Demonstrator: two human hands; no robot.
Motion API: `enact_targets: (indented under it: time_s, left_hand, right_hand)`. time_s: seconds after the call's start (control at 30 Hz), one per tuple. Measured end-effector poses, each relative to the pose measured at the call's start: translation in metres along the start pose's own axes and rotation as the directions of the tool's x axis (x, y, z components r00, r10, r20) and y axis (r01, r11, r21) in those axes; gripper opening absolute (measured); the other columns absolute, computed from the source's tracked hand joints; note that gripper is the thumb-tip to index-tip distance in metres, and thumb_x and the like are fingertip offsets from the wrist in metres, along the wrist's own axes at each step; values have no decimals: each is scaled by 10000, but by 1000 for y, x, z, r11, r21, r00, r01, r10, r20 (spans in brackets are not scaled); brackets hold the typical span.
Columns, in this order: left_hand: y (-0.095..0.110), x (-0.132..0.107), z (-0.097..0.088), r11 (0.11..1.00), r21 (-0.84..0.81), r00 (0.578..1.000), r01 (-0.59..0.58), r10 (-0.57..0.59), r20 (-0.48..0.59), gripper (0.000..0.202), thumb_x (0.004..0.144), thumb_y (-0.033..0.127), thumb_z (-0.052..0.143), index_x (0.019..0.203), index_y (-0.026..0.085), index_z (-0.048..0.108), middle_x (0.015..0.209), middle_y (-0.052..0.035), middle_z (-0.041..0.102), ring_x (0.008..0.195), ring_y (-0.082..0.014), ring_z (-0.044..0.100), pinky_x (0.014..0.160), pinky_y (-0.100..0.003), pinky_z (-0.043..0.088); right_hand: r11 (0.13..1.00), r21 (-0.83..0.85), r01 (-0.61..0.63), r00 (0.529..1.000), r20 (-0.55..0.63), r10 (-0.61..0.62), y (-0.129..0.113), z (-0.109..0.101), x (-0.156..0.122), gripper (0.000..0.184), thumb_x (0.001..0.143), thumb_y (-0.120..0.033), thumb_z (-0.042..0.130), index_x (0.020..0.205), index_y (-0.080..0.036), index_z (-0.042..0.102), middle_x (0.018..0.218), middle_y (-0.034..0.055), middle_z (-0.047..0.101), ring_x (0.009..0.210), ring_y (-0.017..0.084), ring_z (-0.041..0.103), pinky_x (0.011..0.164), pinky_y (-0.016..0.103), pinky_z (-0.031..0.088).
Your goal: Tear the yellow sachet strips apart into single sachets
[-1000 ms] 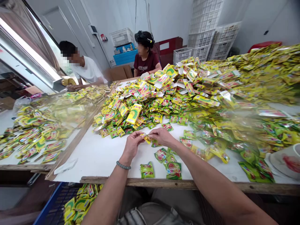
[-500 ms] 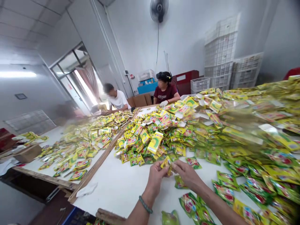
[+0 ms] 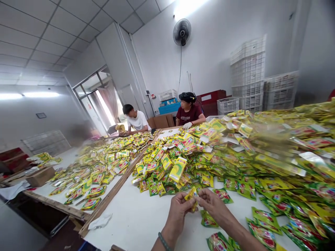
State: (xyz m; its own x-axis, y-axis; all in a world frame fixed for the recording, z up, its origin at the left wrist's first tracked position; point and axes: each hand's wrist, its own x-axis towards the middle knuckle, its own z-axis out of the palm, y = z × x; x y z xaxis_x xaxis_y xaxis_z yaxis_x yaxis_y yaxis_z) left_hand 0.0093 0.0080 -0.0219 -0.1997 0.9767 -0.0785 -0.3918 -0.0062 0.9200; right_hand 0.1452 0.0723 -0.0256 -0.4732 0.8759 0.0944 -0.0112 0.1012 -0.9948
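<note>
Just above the white tabletop, my left hand [image 3: 180, 209] pinches a small yellow packet [image 3: 192, 194] between thumb and fingers. My right hand [image 3: 212, 204] is closed at the packet's right side, its fingertips on it. The packet looks bent, and the fingers cover part of it. A green bead bracelet [image 3: 164, 240] circles my left wrist. Beyond my hands rises a large pile of green and yellow packets with flat yellow packs [image 3: 178, 170] on top. Loose green packets [image 3: 208, 219] lie beside and below my right hand.
A wooden strip [image 3: 115, 190] divides the table; more packets [image 3: 96, 177] lie left of it. Crumpled white paper [image 3: 100, 221] rests near the strip. Two people [image 3: 188, 111] [image 3: 136, 120] sit at the far side. White crates [image 3: 247, 76] are stacked by the wall.
The view has tilted upward, so the table and my hands appear slightly lower and to the right. Both hands still hold the yellow packet, which now looks more bent.
</note>
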Motion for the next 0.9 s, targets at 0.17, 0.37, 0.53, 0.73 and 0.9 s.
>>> enact_targets:
  time_s: [0.17, 0.37, 0.53, 0.73, 0.9]
  left_hand:
    - [-1, -1, 1, 999, -22, 1000, 23, -23, 0, 328, 591, 340, 862, 728, 143, 639, 652, -18, 665, 543, -120, 592, 560, -240, 401]
    - [-1, 0, 2, 999, -44, 1000, 1, -2, -10, 324, 621, 372, 842, 775, 150, 663, 680, -19, 655, 538, -100, 554, 561, -237, 405]
    - [-1, 1, -1, 999, 26, 996, -46, 48, -81, 337, 588, 365, 853, 739, 139, 654, 622, -2, 634, 513, -95, 535, 548, -234, 409]
    - [5, 0, -2, 1000, 2, 994, 9, -8, -106, 356, 545, 345, 874, 694, 142, 622, 613, 21, 626, 542, -85, 539, 566, -223, 421]
    - [9, 1, -2, 999, -37, 997, 37, -40, -66, 357, 538, 308, 879, 732, 150, 625, 672, 26, 636, 542, -68, 535, 564, -216, 431]
  right_hand:
    - [969, -241, 47, 999, -2, -49, -12, 0, -8, 319, 751, -481, 533, 636, -193, 607, 650, 49, 623, 613, 197, 576, 583, 325, 436]
    - [828, -526, 195, 975, 14, -220, -13, 6, -16, 240, 768, -218, 409, 751, -215, 648, 753, 43, 652, 683, 194, 606, 653, 316, 446]
    - [827, -532, 182, 978, 13, -207, -14, 5, -18, 244, 844, -275, 428, 799, -209, 659, 759, 38, 669, 690, 182, 613, 652, 288, 453]
    - [750, -591, 298, 941, 48, -336, -15, 8, -19, 212, 861, -215, 492, 938, -171, 685, 886, 87, 692, 760, 171, 626, 713, 275, 456]
    - [849, -498, 178, 974, -36, -225, -16, 6, -17, 178, 826, -180, 489, 795, -178, 664, 745, 41, 675, 674, 142, 592, 641, 250, 423]
